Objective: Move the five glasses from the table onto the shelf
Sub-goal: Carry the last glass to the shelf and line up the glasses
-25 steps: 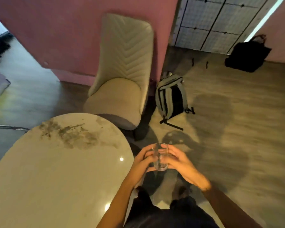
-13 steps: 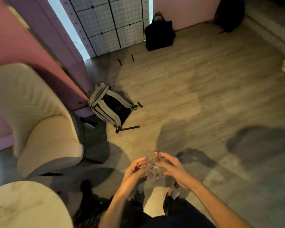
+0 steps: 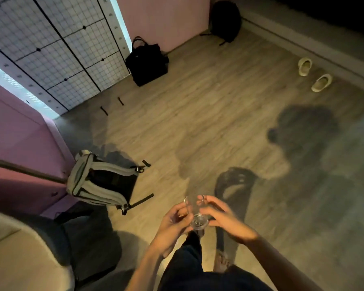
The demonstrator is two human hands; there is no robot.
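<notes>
— Stood on what?
— Stood on a pale wood-plank floor [image 3: 208, 122], crossed by dark shadows.
— Spotted anything near the pink wall [image 3: 19, 133]?
— Spotted a grey backpack [image 3: 101, 183] lying on its side, straps trailing over the boards; just below, made out a cream chair [image 3: 15, 259].
— And farther back?
— Found a black handbag [image 3: 147, 64] upright against the grid panel [image 3: 57, 49], two small dark bits [image 3: 103, 110] loose on the boards nearby, and a black backpack [image 3: 226, 19] slumped in the far corner.
— Over on the right?
— Noted two pale slippers [image 3: 304, 66], slightly apart, near the grey strip [image 3: 334, 53].

the table has left view; pale slippers [image 3: 322, 82] now show, and a foot [image 3: 221, 264] seems stepping forward.
</notes>
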